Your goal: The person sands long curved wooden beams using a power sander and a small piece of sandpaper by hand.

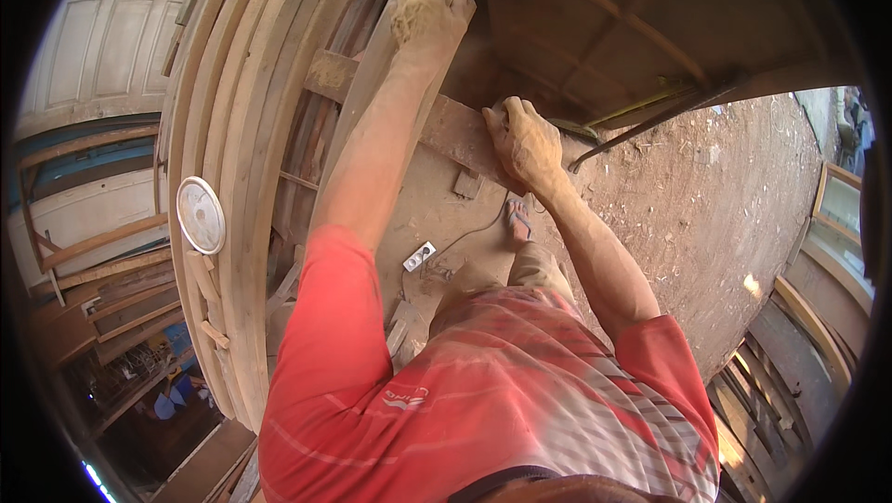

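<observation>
Far ahead, my left hand (435, 15) is closed around the far end of a thick wooden beam (358, 105), with sawdust on the back of the hand. The forearm lies along the beam and hides part of it. Under this beam passes a flat wooden plank (460, 139), slanting from upper left to lower right. My right hand (527, 143) is closed over the plank's right end; its fingertips are mostly hidden.
Long boards (243, 85) stand stacked at left, with a round white lid (201, 215) against them. A white power strip (419, 256) with a cable lies on the dusty floor. A dark panel (650, 20) rises ahead; wood pieces (790, 345) lean at right.
</observation>
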Available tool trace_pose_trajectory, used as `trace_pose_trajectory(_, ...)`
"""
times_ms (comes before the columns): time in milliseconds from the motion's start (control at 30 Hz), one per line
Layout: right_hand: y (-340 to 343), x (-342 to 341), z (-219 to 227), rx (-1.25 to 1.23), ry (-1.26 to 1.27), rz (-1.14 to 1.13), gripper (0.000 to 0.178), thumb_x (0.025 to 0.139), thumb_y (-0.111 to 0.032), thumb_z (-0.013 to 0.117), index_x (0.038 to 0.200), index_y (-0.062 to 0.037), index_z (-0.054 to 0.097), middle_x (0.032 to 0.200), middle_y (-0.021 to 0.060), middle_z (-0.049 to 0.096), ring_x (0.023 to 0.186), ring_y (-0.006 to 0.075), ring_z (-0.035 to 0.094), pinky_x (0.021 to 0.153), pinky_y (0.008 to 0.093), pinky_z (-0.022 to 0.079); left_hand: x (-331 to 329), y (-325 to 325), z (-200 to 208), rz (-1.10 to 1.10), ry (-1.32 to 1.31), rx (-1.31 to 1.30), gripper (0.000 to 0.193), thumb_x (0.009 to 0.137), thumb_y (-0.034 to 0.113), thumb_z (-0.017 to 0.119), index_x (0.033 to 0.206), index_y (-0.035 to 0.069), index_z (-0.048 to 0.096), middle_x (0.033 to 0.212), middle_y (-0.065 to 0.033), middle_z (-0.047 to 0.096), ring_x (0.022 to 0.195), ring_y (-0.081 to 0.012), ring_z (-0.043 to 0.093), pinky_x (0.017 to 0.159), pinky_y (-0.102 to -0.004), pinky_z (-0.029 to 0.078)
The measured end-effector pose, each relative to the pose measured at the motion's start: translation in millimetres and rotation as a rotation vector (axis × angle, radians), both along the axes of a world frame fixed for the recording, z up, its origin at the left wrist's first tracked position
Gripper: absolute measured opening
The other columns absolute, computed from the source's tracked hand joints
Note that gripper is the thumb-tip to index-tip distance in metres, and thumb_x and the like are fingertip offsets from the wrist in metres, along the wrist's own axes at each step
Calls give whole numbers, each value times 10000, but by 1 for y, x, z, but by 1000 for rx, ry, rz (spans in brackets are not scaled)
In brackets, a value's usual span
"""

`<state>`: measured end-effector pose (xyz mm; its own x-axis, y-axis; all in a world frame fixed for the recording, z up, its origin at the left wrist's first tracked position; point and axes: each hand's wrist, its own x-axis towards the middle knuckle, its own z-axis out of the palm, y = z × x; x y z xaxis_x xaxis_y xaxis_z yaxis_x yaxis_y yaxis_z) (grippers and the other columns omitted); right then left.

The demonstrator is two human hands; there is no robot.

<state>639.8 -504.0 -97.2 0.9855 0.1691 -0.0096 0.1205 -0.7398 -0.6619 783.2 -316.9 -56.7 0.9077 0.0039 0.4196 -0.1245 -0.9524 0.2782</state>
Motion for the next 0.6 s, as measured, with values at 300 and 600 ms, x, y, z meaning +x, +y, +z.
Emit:
trace_pose_trajectory(300, -8, 6, -11, -15, 10, -45, 353, 1012, -389, 683, 1024, -38, 646, 990, 185, 723, 888, 422, 720, 771, 512, 577, -74, 15, 3, 29, 167, 59, 412, 1004, 458, 656, 1064, 51, 686, 1023, -181, 729, 1016, -404, 684, 913, -557, 487)
trace_pose_trajectory(600, -16, 4, -7, 9, 50, -12, 353, 1016, -389, 674, 1018, -37, 643, 977, 176, 719, 899, 417, 727, 786, 520, 582, -73, 15, 2, -14, 86, 32, 391, 1001, 455, 667, 1025, 64, 677, 1034, -168, 722, 1033, -383, 677, 888, -547, 482)
